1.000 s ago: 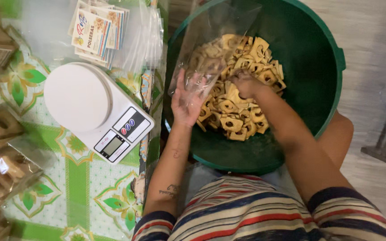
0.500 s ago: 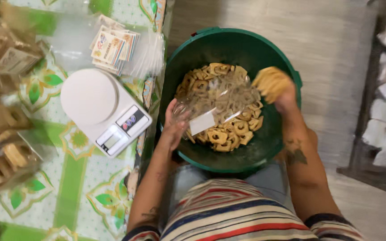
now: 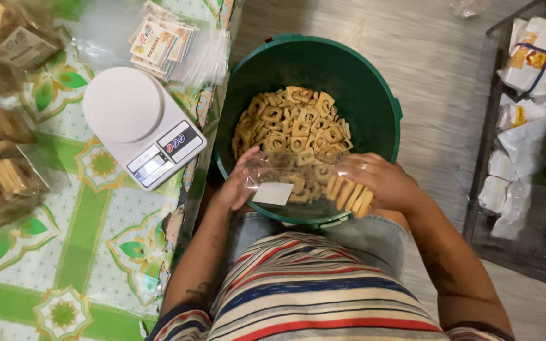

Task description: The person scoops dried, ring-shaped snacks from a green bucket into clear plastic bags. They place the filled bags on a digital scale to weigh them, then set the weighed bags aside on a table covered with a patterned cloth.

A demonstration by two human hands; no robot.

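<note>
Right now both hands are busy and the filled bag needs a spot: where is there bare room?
Free: the tablecloth below the scale, between the packed bags at the left edge and the table's right edge. The scale's round plate is bare too. Crowded: the table's top, with labels and bags. The bucket is full of biscuits.

One green tub (image 3: 374,82) of many ring-shaped crackers (image 3: 295,123), one white kitchen scale (image 3: 140,123), one clear bag (image 3: 285,180), one label stack (image 3: 159,41), two hands.
</note>
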